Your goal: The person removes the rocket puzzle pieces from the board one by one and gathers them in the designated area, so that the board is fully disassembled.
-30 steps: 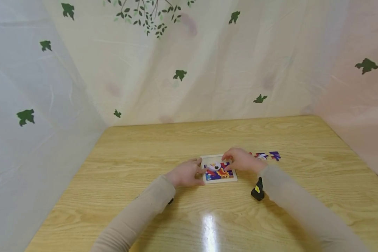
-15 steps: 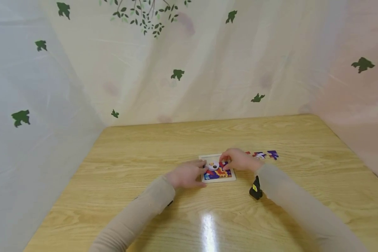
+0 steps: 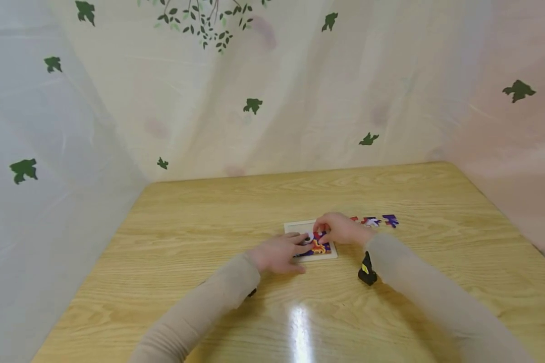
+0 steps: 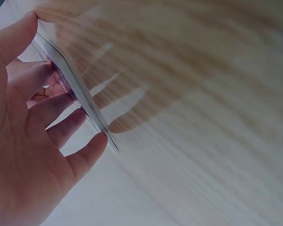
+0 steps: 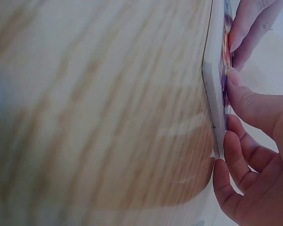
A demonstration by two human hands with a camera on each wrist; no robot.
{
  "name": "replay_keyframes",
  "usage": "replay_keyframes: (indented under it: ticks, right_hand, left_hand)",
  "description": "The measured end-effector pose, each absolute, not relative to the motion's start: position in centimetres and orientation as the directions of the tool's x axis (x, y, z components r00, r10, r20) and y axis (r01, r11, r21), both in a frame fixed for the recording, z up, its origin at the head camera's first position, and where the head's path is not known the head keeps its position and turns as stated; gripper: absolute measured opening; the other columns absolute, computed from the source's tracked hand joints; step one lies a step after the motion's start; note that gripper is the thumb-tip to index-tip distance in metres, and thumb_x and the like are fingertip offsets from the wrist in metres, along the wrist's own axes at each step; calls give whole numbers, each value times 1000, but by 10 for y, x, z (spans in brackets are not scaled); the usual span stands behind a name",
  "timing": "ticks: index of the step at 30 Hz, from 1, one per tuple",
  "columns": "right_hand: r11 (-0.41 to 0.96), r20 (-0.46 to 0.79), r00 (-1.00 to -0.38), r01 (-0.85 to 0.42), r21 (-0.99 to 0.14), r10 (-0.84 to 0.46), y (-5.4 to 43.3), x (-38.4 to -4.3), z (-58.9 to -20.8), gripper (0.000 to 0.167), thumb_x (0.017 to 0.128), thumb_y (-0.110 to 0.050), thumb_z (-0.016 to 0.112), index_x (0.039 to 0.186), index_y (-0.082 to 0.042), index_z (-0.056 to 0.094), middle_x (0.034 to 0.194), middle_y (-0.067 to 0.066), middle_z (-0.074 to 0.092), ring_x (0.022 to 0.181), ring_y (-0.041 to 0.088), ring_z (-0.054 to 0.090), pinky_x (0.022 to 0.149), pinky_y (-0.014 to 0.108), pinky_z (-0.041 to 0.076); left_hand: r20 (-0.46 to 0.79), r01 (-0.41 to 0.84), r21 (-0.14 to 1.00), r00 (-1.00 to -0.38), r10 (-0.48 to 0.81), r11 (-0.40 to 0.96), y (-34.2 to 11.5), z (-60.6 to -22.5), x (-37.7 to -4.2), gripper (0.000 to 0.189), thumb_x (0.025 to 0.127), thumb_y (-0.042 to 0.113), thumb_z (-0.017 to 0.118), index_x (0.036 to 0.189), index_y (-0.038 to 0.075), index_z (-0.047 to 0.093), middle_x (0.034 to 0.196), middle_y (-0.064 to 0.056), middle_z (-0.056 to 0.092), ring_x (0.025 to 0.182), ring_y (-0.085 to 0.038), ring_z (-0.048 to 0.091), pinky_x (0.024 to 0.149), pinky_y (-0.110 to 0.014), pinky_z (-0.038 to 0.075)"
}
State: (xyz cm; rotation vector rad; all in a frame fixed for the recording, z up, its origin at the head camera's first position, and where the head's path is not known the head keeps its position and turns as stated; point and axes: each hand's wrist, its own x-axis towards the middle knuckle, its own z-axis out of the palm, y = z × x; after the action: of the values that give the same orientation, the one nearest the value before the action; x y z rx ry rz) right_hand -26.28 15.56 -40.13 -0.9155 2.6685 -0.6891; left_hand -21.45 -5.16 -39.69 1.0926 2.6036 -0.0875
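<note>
A jigsaw puzzle in a pale frame lies on the wooden table, its picture purple, red, white and orange. My left hand lies over the puzzle's left part, fingers stretched across the pieces and thumb by the near edge. In the left wrist view, the left hand's fingertips reach the frame's edge. My right hand arches over the right side, thumb and forefinger about a red and purple puzzle piece. The right wrist view shows its thumb on the pictured surface and other fingers along the frame's edge.
Loose puzzle pieces, a white and red one and a purple one, lie right of the right hand. A black wrist device hangs under the right sleeve. A cloth backdrop rises behind the table.
My left hand has slid rightward from the frame's left edge onto the puzzle, covering more of the picture. My right hand stays at the same part of the puzzle. The whole view shifts slightly.
</note>
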Motion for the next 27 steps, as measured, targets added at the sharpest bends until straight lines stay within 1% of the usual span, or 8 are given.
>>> replay_keyframes:
  ticks: [5,13,19,27]
  right_hand:
    - [694,-84,-778,-500,-518,-623,156,-263,-401,18,84,-8,70,102,-6,67,83,3,56,76,15,49,71,29,41]
    - [678,-64,-763,-530,-508,-644,157,-264,-403,17,84,-8,70,100,-8,65,85,3,56,77,16,49,72,30,41]
    - [677,-66,-764,-524,-517,-642,158,-263,-403,17,85,-9,69,101,-10,63,89,4,58,79,16,49,74,31,42]
    - [670,-65,-759,-526,-524,-648,156,-261,-401,21,83,-18,73,98,-10,61,88,3,59,76,15,49,71,31,43]
  left_hand:
    - [-303,710,77,-652,695,700,-52,-396,-215,65,93,49,52,149,25,29,158,-3,18,144,-23,23,115,-38,25]
    - [-276,713,107,-648,709,693,-52,-396,-215,63,92,46,57,146,23,36,156,-7,25,142,-24,28,114,-38,27]
    - [-269,722,87,-647,714,687,-50,-396,-216,61,92,47,56,145,23,38,155,-8,27,141,-24,30,114,-39,27]
    - [-256,726,61,-652,714,685,-50,-399,-216,61,91,47,56,145,24,39,154,-7,29,140,-24,32,114,-39,27]
